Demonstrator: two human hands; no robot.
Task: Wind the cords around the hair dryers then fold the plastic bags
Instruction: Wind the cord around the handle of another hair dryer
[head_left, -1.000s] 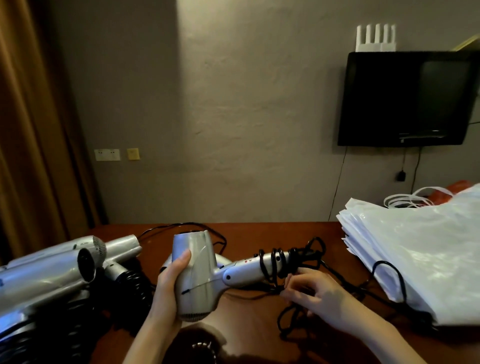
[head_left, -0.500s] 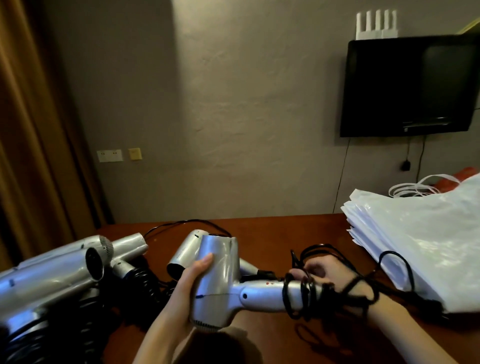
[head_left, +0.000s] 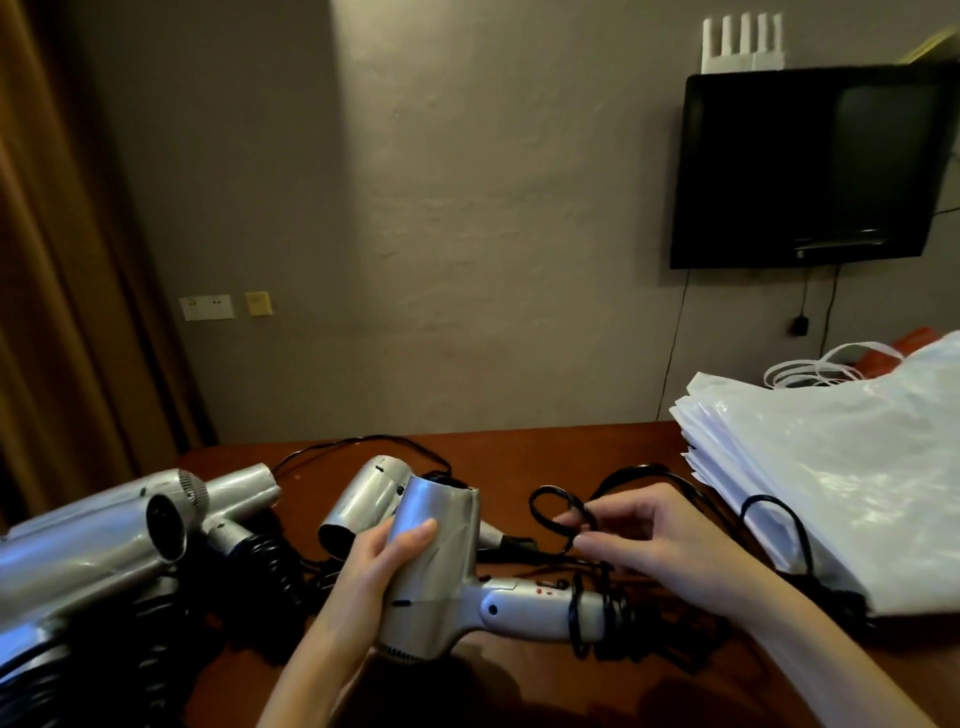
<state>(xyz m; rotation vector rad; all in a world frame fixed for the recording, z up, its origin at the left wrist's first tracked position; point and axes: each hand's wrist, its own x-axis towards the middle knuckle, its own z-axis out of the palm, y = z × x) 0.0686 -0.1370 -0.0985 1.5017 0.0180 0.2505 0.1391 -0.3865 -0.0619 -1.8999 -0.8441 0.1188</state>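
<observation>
Held hair dryer (head_left: 441, 566) sat at table's (head_left: 519, 452) near centre, handle pointing right. Left hand (head_left: 382, 566) gripped its barrel; right hand (head_left: 644, 535) to right pinched cord loop (head_left: 558, 512) above handle. Cord coils (head_left: 597, 613) circled handle end. Second dryer (head_left: 363, 499) lay just behind. Dryer pile (head_left: 104, 540) lay at left. Plastic bag stack (head_left: 841, 483) lay at right. TV (head_left: 810, 166) hung on wall behind stack.

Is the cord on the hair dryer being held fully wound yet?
Partly wound. A few loops of cord circle the hair dryer handle; the right hand pinches a loose loop above it.
</observation>
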